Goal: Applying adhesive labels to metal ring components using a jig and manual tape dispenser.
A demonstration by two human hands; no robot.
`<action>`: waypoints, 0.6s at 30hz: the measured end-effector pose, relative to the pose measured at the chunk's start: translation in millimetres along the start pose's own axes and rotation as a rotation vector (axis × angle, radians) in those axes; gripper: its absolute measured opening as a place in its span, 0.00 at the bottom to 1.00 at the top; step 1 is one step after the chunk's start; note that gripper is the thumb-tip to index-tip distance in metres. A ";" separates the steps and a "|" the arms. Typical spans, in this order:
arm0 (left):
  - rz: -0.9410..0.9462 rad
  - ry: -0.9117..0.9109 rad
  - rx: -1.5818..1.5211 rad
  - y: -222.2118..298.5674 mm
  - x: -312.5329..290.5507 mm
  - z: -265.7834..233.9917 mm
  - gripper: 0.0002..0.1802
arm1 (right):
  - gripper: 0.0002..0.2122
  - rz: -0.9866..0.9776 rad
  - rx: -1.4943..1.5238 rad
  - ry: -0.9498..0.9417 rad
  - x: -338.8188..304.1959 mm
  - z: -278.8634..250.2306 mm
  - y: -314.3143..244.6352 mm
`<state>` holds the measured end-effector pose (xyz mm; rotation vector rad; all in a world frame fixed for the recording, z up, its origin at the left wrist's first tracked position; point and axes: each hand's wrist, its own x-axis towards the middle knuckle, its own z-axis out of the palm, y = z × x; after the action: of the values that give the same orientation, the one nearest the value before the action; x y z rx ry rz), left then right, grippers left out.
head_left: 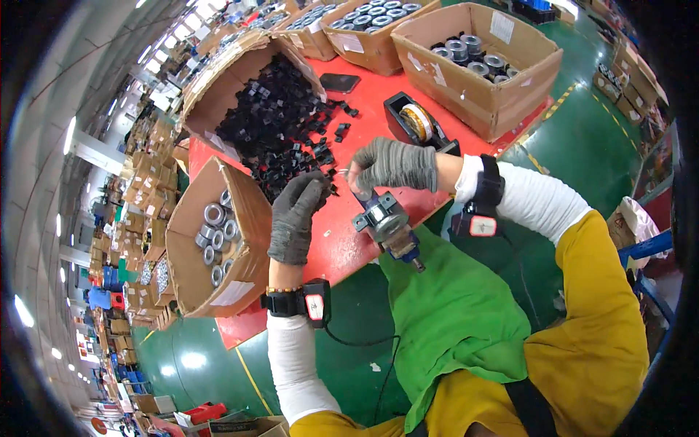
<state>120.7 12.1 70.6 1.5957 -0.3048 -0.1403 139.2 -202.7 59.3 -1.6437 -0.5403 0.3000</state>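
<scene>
A green apron [459, 306] covers the lap. Just beyond, at the edge of the red table [342, 244], the blue-and-metal part [386, 226] lies with its long axis diagonal, its thin shaft pointing toward the person. The left hand [295, 215], fingers curled together, rests beside it; the right hand [389, 164] pinches its far end. Best to steady the body before twisting. Farther off lie loose black pieces [284, 124] and 1 tape dispenser [415, 120].
</scene>
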 end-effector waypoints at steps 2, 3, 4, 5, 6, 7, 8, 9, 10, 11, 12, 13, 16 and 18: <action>0.006 0.032 -0.005 7.7 -18.4 0.8 0.17 | 0.04 -0.061 0.025 0.008 -21.0 12.1 -18.4; 0.014 0.051 0.017 8.9 -26.2 0.4 0.16 | 0.03 -0.209 -0.068 0.061 -27.7 14.8 -16.7; 0.029 0.066 0.038 11.9 -35.1 0.9 0.14 | 0.03 -0.361 -0.168 0.118 -36.4 18.4 -19.5; 0.035 0.072 0.035 14.7 -45.0 3.1 0.14 | 0.03 -0.410 -0.151 0.157 -46.6 22.6 -22.4; 0.041 0.096 0.008 16.6 -55.2 6.6 0.14 | 0.03 -0.412 -0.155 0.151 -55.8 27.2 -26.3; 0.044 0.118 -0.019 16.1 -66.0 10.3 0.13 | 0.04 -0.503 -0.264 0.229 -67.3 32.5 -35.4; 0.042 0.119 -0.022 11.2 -76.2 13.7 0.13 | 0.05 -0.591 -0.374 0.309 -76.4 36.1 -40.1; -0.002 0.132 -0.034 3.6 -85.8 18.0 0.13 | 0.07 -0.686 -0.515 0.332 -83.5 37.3 -39.3; -0.044 0.139 -0.044 -1.2 -93.7 25.4 0.13 | 0.07 -0.683 -0.519 0.336 -92.2 38.8 -38.6; -0.113 0.151 -0.044 2.9 -103.5 40.6 0.12 | 0.08 -0.757 -0.667 0.375 -98.9 41.5 -36.8; -0.156 0.093 -0.058 -9.5 -106.6 46.6 0.14 | 0.09 -0.829 -0.816 0.414 -104.9 44.8 -34.6; -0.138 0.070 -0.097 -14.9 -110.4 57.2 0.15 | 0.10 -0.896 -0.812 0.473 -106.7 51.4 -29.4; -0.231 0.029 -0.227 -38.1 -98.7 81.7 0.15 | 0.10 -0.914 -0.857 0.520 -114.9 58.2 -10.6; -0.341 0.010 -0.313 -44.3 -91.6 88.4 0.14 | 0.10 -0.899 -0.871 0.540 -120.5 59.2 -5.6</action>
<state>13.6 -46.1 13.1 1.3250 0.0019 -0.4218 6.2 -212.9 42.3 -1.9743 -0.9902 -1.1519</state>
